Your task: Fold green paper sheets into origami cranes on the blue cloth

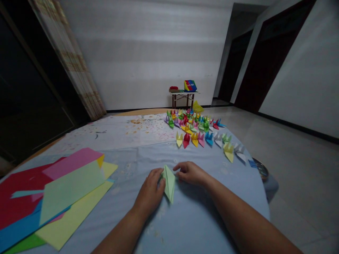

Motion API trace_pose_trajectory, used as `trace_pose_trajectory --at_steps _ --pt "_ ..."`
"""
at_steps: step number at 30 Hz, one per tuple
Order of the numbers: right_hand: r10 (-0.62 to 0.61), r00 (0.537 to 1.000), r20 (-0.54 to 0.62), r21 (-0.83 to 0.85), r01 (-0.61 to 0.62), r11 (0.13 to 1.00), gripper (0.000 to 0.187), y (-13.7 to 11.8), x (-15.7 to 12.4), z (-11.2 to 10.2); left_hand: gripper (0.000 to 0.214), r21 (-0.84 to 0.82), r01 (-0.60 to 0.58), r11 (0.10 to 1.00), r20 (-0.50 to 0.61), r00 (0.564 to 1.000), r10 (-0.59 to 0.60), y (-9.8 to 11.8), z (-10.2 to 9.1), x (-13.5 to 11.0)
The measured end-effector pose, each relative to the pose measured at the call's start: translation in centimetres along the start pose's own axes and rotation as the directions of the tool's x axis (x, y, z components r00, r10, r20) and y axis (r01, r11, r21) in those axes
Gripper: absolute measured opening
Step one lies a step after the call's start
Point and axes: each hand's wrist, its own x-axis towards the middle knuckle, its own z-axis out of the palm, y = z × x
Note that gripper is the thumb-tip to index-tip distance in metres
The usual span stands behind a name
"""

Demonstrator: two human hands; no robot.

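My left hand [150, 187] grips the left side of a folded pale green paper piece [168, 183], which stands pointed end down on the light blue cloth [209, 208]. My right hand [190, 173] lies just to the right, its fingertips reaching toward the top of the fold. I cannot tell whether they touch it. A loose stack of coloured paper sheets [60, 190] in red, pink, green, blue and yellow spreads to the left. Rows of folded paper cranes [193, 128] in many colours stand beyond my hands.
The cloth-covered round surface ends at a curved edge on the right, above a tiled floor [299, 183]. A round patterned dish [261, 169] sits by that edge. Farther back are a small table [182, 95] holding a rainbow-coloured box [190, 85], and a yellow bag [197, 107].
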Motion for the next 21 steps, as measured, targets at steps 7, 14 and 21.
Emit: trace_pose_trajectory --at_steps 7,14,21 --pt "-0.4 0.915 -0.05 -0.34 0.361 0.868 0.047 0.2 -0.3 -0.4 0.036 0.037 -0.023 0.999 0.03 0.999 0.022 0.1 0.4 -0.5" --pt "-0.518 0.851 -0.084 -0.411 0.444 0.796 0.015 -0.2 0.3 1.0 0.038 0.068 -0.015 0.998 0.036 0.999 0.013 0.0 0.1 -0.3" --pt "-0.539 0.814 -0.219 -0.502 0.38 0.777 0.011 -0.7 0.1 0.8 0.027 0.286 -0.14 0.948 0.004 0.989 0.145 1.3 -1.7 0.0"
